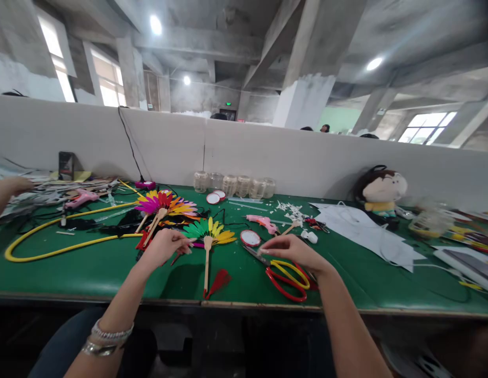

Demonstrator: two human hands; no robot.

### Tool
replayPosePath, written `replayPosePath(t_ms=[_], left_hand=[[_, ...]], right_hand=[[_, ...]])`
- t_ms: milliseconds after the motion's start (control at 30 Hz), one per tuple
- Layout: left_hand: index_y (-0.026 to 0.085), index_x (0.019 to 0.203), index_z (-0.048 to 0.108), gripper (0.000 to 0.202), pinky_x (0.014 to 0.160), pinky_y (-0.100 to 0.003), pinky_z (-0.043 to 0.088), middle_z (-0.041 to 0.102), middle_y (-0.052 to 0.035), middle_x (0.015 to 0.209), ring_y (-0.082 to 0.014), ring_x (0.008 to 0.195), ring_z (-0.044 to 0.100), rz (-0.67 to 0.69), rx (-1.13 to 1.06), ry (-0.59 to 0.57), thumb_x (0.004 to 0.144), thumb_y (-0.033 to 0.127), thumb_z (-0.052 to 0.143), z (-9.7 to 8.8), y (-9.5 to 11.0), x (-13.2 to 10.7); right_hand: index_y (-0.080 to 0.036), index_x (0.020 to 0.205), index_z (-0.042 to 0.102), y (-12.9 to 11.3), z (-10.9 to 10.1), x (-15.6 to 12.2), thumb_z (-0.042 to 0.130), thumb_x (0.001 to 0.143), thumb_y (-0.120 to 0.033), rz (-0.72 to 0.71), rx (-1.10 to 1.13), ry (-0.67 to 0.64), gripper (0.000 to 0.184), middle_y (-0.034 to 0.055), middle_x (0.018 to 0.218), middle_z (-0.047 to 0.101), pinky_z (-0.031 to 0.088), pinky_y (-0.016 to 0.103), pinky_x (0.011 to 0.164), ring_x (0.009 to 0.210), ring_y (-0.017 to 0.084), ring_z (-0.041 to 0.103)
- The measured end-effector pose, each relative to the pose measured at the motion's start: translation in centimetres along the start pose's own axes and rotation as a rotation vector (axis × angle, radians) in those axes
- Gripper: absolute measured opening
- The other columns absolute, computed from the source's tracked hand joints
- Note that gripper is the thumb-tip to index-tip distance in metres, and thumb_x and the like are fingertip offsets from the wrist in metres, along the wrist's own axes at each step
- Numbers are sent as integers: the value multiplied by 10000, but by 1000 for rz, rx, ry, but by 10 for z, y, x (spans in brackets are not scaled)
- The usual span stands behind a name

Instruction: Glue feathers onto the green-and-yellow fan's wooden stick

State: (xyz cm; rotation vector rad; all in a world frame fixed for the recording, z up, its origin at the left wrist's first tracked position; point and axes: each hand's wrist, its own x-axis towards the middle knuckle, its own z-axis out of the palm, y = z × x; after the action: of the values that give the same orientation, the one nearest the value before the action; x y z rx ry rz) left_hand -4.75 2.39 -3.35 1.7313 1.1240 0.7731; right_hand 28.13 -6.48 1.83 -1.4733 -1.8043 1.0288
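- L hand (165, 247): we see it low centre-left, fingers drawn to a narrow pinch at the tips, just beside the fan below. Can't tell if a thin item's held: too small.
- R hand (293, 251): low centre-right, thumb + fingers in a narrow pinch, nothing visible in it, can't tell for sure. Fingertips (263, 251) sit just above the scissor blades.
- Green-and-yellow feather fan on a flat wooden stick (208, 233): lies flat on the table btwn both hands, nearer the L one.
- Scissors w/ red-and-yellow plastic loop handles (287, 281): lie under the R hand, blades pointing up-left.
- Red feather tassel (219, 281): just beside the fan stick's lower end.
- Round white disc w/ red rim (250, 238): near the scissor tips.
- Multicolour feather fans on wooden sticks (165, 205): centre-left, above the L hand.
- Long yellow tube (59, 247): loops across the left of the frame.
- Pink hot-glue gun (262, 223): centre, w/ white paper scraps (291, 210) to its right.
- Clear glass jars (234, 185): row along the far edge, upper centre.
- Plush doll w/ dark hair (381, 191): right, behind white paper sheets (366, 231).
- Another person's hand (16, 185): far left edge, apart from ours.
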Motion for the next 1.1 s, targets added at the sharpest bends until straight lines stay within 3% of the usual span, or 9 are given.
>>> replayPosePath(t_ms=[167,267,333,400,500,633,700,867,1100], left_hand=[[164,595,624,296,589,-286,500,691,-65,596,-216,591,652,-75,100,67,666,446,566,1,-12,2],[173,581,613,249,582,-267,487,685,-54,592,-207,589,647,-81,162,76,673,395,551,4,-12,3],[180,541,600,213,568,-262,475,670,-46,557,-207,576,639,-90,217,98,648,361,571,2,-10,2],[185,502,585,187,539,-262,457,645,-43,512,-212,549,626,-105,279,134,610,336,605,-3,-9,1],[192,498,580,162,514,-261,431,626,-37,492,-215,535,611,-114,355,182,577,323,634,-11,-9,-1],[191,541,571,164,540,-250,445,657,-42,564,-204,573,626,-118,396,171,658,306,555,-15,-8,-4],[185,585,582,198,548,-243,456,675,-51,619,-194,588,635,-126,419,153,718,288,478,-16,-8,-5],[177,643,593,264,545,-227,447,679,-51,632,-177,591,641,-171,580,156,791,242,384,-23,-8,-5],[171,652,604,189,606,-254,418,665,-67,665,-204,709,632,-204,874,224,786,264,508,-19,-8,0]], right_hand=[[-150,777,675,40,-39,-25,498,750,-491,237,-260,472,384,73,609,669,457,315,571,527,189,595],[-168,709,662,55,-55,-43,299,818,-529,444,-539,777,523,102,517,613,425,336,569,565,233,594],[-192,650,649,61,-60,-53,215,817,-574,581,-689,859,602,141,628,641,417,369,603,692,286,607],[-199,727,653,68,-62,-60,211,789,-630,650,-757,828,620,149,789,661,420,401,638,807,330,595],[-176,1012,605,88,-59,-60,287,737,-689,602,-769,675,664,146,969,641,424,436,753,946,343,561],[-135,1210,477,119,-57,-53,417,610,-769,592,-738,483,875,192,1116,562,403,458,854,1049,346,521],[-111,1278,399,128,-58,-50,463,525,-807,631,-748,462,1027,226,1187,497,383,493,881,1117,386,464],[-89,1294,356,137,-65,-45,592,411,-776,739,-591,483,1143,254,1255,439,355,472,948,1180,393,413],[-126,1254,423,142,-66,-48,717,476,-592,542,-201,464,954,154,1189,576,451,371,896,1054,281,560]])
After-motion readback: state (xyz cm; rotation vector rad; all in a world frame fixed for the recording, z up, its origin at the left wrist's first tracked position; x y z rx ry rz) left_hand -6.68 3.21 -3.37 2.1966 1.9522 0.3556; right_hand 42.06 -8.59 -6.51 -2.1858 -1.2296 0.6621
